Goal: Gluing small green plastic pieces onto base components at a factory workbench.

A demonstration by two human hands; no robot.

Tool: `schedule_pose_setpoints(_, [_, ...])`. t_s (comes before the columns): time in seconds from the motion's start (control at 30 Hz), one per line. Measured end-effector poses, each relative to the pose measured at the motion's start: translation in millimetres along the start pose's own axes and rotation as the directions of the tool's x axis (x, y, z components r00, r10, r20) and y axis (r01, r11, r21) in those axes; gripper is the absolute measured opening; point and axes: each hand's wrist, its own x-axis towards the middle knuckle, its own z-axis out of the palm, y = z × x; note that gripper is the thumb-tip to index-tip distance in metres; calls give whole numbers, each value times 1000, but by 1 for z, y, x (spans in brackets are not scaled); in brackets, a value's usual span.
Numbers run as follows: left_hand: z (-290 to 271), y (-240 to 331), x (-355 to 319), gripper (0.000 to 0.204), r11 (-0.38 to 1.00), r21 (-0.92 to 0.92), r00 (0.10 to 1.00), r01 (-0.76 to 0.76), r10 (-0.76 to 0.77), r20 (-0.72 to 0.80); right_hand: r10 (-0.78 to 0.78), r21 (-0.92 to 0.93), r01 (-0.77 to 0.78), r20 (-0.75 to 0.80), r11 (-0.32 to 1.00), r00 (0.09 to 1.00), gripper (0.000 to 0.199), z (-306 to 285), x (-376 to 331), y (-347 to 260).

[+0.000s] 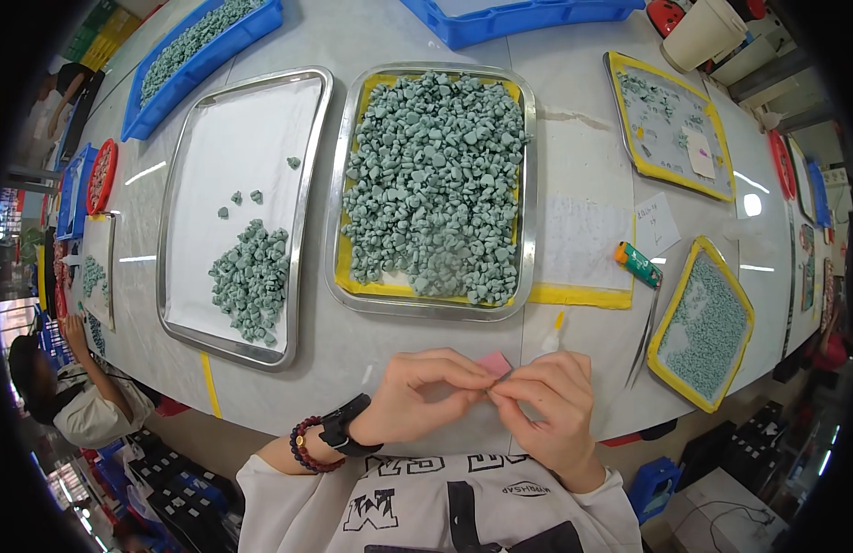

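At the table's near edge, my left hand (425, 394) and my right hand (554, 405) meet, thumbs and index fingers pinched together. Whatever sits between the fingertips is too small and covered to make out. A small flat pink piece (494, 363) shows just behind the fingertips; whether it is held or lies on the table, I cannot tell. Beyond my hands stands a metal tray (528, 230) lined in yellow and heaped with grey-green stone-like pieces (436, 175). Close to my right hand is a small white bottle with a yellow tip (553, 337).
To the left, a white-lined metal tray (224, 138) holds a small pile of similar pieces. Tweezers (644, 336) and an orange-and-green tool (638, 264) lie at right, near yellow-edged trays (654, 355). Blue bins (150, 115) stand far off. A person (86, 396) works at left.
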Motion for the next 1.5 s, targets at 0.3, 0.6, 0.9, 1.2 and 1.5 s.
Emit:
schedule_pose_setpoints(0.3, [-17, 34, 1, 25, 914, 404, 990, -32, 84, -113, 8, 5, -8, -4, 1000, 1000, 28, -15, -12, 16])
schedule_pose_setpoints(0.6, [-40, 49, 15, 26, 315, 949, 840, -8, 517, -165, 163, -225, -101, 276, 969, 947, 61, -33, -11, 37])
schedule_pose_setpoints(0.9, [-42, 28, 39, 17, 445, 895, 939, -43, 323, -115, 32, -174, 9, 230, 985, 973, 66, -26, -14, 45])
schedule_pose_setpoints(1.2, [-42, 27, 40, 16, 540, 841, 928, 24, 301, -220, -55, 85, 73, -195, 994, 979, 59, -13, -42, 56])
schedule_pose_setpoints(1.5, [-53, 36, 36, 18, 451, 891, 948, 55, 257, -189, 123, 511, 66, -327, 857, 937, 69, -7, -30, 32])
